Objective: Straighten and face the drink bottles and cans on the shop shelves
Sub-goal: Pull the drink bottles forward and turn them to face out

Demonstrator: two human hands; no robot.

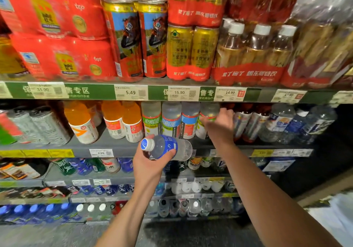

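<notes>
Head view, looking forward and down at a shop's drink shelves. The left hand (148,162) holds a clear water bottle (166,147) on its side in front of the second shelf (114,145), blue cap toward the camera; its grip is curled round the neck and blue label. The right hand (219,124) reaches farther in, to the right, its grip wrapped on a clear bottle with a green label (207,116) standing in the second-shelf row, its fingers curled behind the bottle and partly hidden.

That row, left to right: grey cans (38,124) leaning, orange drink bottles (114,118), clear bottles with green and blue bands, then dark bottles and water bottles at far right.

The top shelf carries red multipacks (57,27) printed "tcp", tall cans picturing a motorcycle racer (141,36), gold cans (191,46) and wrapped amber bottles with white caps (256,50).

Price tags on the green shelf strip (89,92) read 31.90, 5.49, 15.90 and 14.90; a lower tag seems to read 3.99. Other writing is Chinese and too blurred to read.

To do this step well, likely turn the green-label bottle so its label faces out and draw it level with its neighbours, standing upright, then set the held bottle upright among its own kind
</notes>
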